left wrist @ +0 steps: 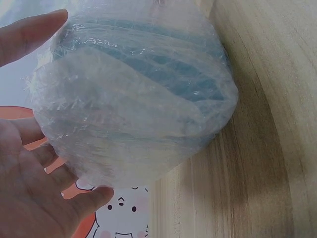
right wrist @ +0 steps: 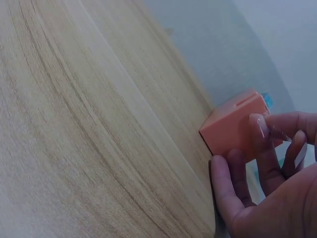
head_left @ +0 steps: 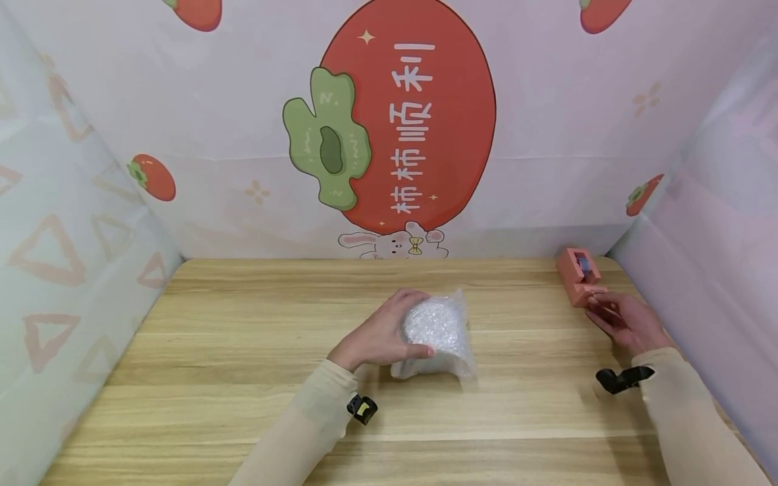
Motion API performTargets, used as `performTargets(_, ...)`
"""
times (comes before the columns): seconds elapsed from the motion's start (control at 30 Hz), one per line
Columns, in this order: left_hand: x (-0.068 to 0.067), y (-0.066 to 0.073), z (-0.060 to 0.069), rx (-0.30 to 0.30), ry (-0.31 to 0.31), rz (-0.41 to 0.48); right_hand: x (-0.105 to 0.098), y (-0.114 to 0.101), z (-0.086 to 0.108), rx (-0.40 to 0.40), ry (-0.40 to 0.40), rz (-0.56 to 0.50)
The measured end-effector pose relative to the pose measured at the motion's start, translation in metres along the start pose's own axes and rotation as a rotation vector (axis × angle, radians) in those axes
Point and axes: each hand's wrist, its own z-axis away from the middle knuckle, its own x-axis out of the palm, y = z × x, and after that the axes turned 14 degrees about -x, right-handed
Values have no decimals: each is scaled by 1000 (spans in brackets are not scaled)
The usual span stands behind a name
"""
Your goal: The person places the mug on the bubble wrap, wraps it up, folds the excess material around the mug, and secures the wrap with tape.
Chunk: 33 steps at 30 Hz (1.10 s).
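A bubble-wrapped bundle [head_left: 437, 327] sits on the table, its top rounded and a loose flap of wrap at its right. Something blue shows through the wrap [left wrist: 163, 74] in the left wrist view; what it is stays hidden. My left hand [head_left: 383, 334] holds the bundle from the left, thumb on the near side and fingers on the far side. At the table's right, my right hand [head_left: 629, 322] is at the front of a coral-pink tape dispenser [head_left: 574, 277]. Its thumb and a finger pinch a bit of clear tape [right wrist: 280, 134], while other fingertips touch the dispenser.
The wooden table [head_left: 243, 391] is enclosed by a printed backdrop [head_left: 243, 101] behind and cloth walls at both sides. The dispenser stands in the far right corner, close to the right wall [head_left: 717, 223].
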Motion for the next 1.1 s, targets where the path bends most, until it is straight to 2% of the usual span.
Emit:
performTargets(0.23,0,0,1,1,1,9,0,7,1,-38,63,61)
performTargets(0.47,1,-2,1,-2,1,3,-4,10,3,-78,-74,50)
performTargets(0.6,0,-1,-1,3,-5,6,-5,11,5,-125,-100,130)
performTargets(0.7,0,-1,-2,-1,-11,-1,-3,11,9,-193,-145,289)
performTargets(0.8,-1,-1,-2,0,-10,-4,3,11,16,-319,-233,571)
performTargets(0.9,-1,-1,-2,-1,-5,-2,10,10,25,-493,-319,907)
performTargets(0.97,-1,-1,-2,-4,-6,2,16,10,31,-599,-363,1091)
performTargets(1.03,-1,-1,-1,-7,-10,7,21,11,36,-692,-404,1213)
performTargets(1.1,0,-1,-1,-10,-13,10,26,12,40,-772,-439,1282)
